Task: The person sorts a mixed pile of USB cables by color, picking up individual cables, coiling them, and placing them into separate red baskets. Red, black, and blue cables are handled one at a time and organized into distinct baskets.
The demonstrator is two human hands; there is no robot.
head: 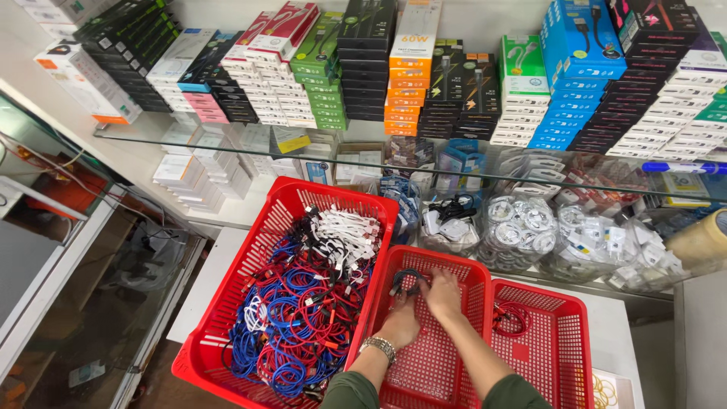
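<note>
As it is light, soft and floppy, the black coiled cable (405,282) in the middle red basket (454,265) is pinched at its loops by the left hand (400,324) and the right hand (443,295), both closed on it.

Stacked boxes (409,83) crowd the glass shelf (227,144).

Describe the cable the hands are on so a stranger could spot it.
Three red baskets sit below the glass shelf. In the middle basket, both hands meet at a small coiled black cable. It's the only cable there; the big left basket holds a blue, red and white heap.
</note>
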